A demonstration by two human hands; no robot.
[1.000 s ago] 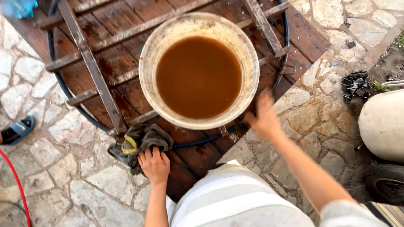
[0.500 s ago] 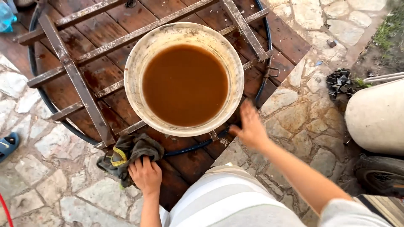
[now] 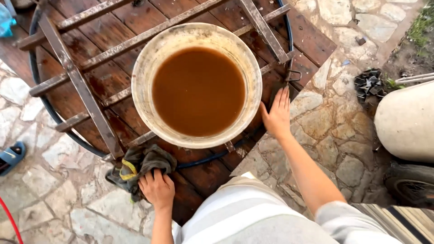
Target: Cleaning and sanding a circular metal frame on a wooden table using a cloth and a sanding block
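A wide pale bucket [image 3: 145,63] full of muddy brown water [image 3: 199,90] stands on a rusty metal grid [image 3: 77,81] laid over a dark wooden platform [image 3: 135,27]. My left hand [image 3: 157,188] presses on a crumpled dark rag with a yellow edge [image 3: 140,166] at the platform's near edge. My right hand [image 3: 276,115] lies flat, fingers spread, on the platform right beside the bucket's right rim, holding nothing.
Stone paving [image 3: 334,131] surrounds the platform. A large pale rounded object [image 3: 407,119] and a dark tyre [image 3: 407,185] are at the right. A black crumpled thing [image 3: 368,83] lies near it. A blue sandal [image 3: 11,156] and a red hose [image 3: 11,223] are at the left.
My right hand has come forward from mid-air and now rests flat beside the bucket. The left hand stays on the rag. The view has shifted, moving the bucket rightward in frame.
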